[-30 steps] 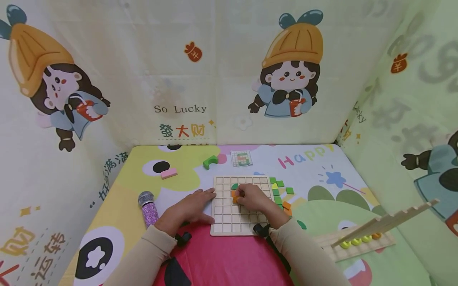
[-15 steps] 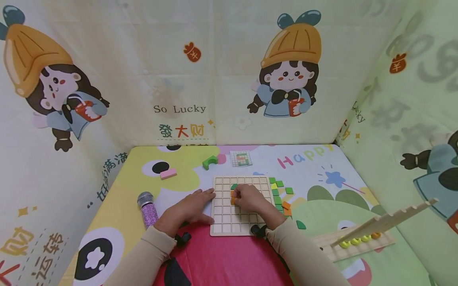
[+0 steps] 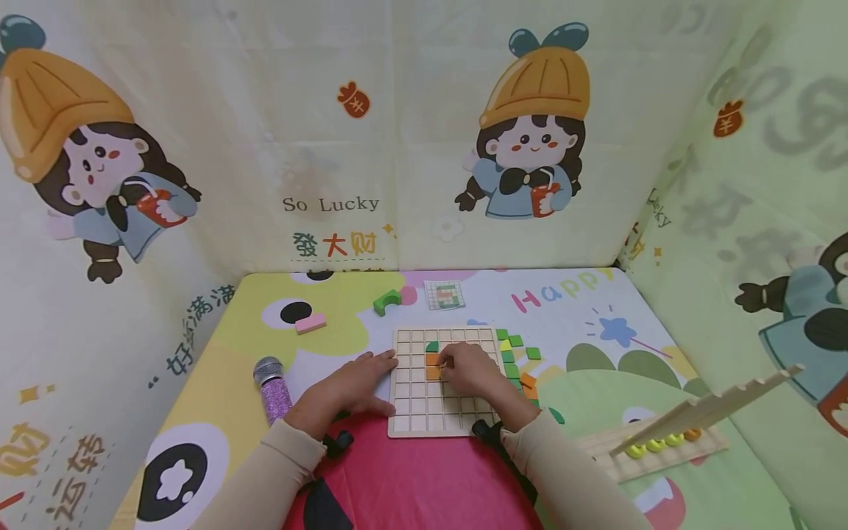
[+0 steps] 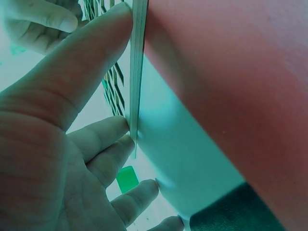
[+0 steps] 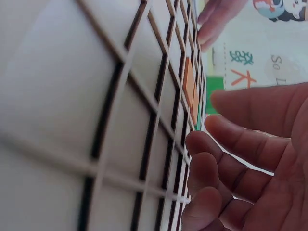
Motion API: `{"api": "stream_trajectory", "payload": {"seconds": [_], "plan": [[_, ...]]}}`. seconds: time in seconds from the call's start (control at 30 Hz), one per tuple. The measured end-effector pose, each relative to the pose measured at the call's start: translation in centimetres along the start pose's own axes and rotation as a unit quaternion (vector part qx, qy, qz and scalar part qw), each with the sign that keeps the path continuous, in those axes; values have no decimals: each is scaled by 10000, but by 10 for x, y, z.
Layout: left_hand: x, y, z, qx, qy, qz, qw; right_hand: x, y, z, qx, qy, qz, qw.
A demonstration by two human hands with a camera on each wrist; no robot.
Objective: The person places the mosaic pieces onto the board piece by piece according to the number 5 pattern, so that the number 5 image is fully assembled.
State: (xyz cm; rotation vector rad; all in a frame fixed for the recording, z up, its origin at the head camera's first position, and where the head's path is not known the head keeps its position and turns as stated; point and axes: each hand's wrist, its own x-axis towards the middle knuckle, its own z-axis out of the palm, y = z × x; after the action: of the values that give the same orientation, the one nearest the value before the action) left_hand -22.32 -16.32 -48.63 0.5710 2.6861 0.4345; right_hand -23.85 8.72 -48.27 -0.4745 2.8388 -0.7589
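Observation:
A wooden grid board (image 3: pixel 411 423) lies flat before me. My left hand (image 3: pixel 358 383) touches its left edge with fairly straight, spread fingers; in the left wrist view the thumb (image 4: pixel 86 62) meets the board's rim. Over the middle of the grid is my right hand (image 3: pixel 470 368), fingers bent, just right of two orange tiles (image 3: pixel 433 373) set in cells. A green rounded tile (image 3: pixel 432 347) sits in the cell beyond them. In the right wrist view a gap shows between thumb and index finger, and nothing is seen held there. The lower fingers curl close to the grid.
Loose green tiles (image 3: pixel 513 371) and orange tiles (image 3: pixel 528 380) lie along the board's right side. Behind are a pattern card (image 3: pixel 445 295), a green arch block (image 3: pixel 387 301) and a pink block (image 3: pixel 311 323). A glittery microphone (image 3: pixel 274 394) lies left; a wooden stand (image 3: pixel 702 416) stands right.
My right hand has drawn slightly right off the orange tiles, so both now show more fully. The left hand has stayed at the board's edge. The head view has shifted a little.

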Motion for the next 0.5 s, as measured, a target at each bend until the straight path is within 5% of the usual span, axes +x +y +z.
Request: {"api": "stream_trajectory", "payload": {"seconds": [0.5], "plan": [[0, -4, 1, -62, 60, 103, 9999, -41, 53, -25, 502, 290, 621, 9964]]}}
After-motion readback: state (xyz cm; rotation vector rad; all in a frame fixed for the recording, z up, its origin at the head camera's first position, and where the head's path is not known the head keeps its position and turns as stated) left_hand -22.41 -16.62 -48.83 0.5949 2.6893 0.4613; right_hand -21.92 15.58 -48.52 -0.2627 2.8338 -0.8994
